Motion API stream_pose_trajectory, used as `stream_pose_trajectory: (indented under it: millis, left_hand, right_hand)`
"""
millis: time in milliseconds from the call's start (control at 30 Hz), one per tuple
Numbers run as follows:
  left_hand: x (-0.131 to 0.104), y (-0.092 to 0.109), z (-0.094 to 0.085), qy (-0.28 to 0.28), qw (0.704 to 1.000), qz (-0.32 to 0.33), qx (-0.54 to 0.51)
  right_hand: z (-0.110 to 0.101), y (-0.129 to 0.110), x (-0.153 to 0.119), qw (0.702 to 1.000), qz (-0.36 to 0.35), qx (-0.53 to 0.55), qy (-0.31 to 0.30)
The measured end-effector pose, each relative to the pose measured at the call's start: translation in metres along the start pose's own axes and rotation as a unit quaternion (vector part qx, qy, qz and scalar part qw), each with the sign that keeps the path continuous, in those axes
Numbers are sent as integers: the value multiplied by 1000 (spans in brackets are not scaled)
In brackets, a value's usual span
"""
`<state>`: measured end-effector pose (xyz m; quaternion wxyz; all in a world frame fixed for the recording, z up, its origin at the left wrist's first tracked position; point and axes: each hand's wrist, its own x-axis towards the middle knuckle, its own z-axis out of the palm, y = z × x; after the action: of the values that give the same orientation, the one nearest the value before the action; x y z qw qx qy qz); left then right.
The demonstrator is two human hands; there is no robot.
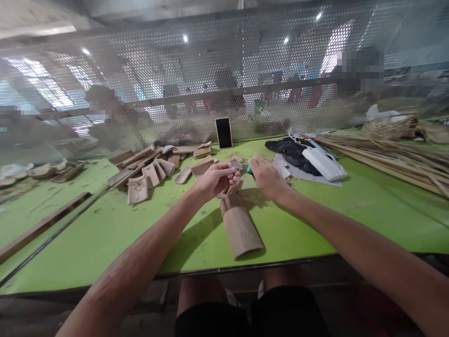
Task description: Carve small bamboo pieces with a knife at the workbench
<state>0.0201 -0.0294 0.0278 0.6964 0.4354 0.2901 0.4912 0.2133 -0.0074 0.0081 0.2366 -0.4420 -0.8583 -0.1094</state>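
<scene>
My right hand (268,177) is closed around a green-handled knife (249,169), its metal blade pointing left toward my other hand. My left hand (219,179) is pinched at the blade's tip; whatever small thing lies between its fingers is too small to make out. Below both hands a curved bamboo piece (242,229) rests on the green table (196,252), its narrower end under my left hand. Pale shavings (258,199) are scattered beside it.
Several cut bamboo pieces (150,175) are heaped at left. A phone (223,133) stands upright behind my hands. To the right lie a black cloth item (293,152), a white device (324,164) and long bamboo strips (396,164). A perforated screen (196,84) stands behind, with people beyond it.
</scene>
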Motion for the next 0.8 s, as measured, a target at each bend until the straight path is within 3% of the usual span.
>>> stream_pose_trajectory:
  millis: [200, 367, 467, 600, 800]
  left_hand:
    - [-1, 1, 1, -2, 1000, -1, 5]
    - [-4, -1, 2, -53, 998, 4, 39]
    - [-1, -1, -2, -12, 999, 26, 17]
    - [4, -2, -10, 21, 999, 30, -4]
    - [2, -6, -6, -14, 999, 30, 36]
  right_hand:
    - [1, -1, 2, 1000, 10, -10, 1]
    - [0, 26, 5, 993, 115, -1, -2]
    - [-3, 40, 6, 989, 143, 29, 26]
    - [-3, 29, 6, 991, 93, 88, 46]
    - [6, 4, -1, 985, -5, 174, -7]
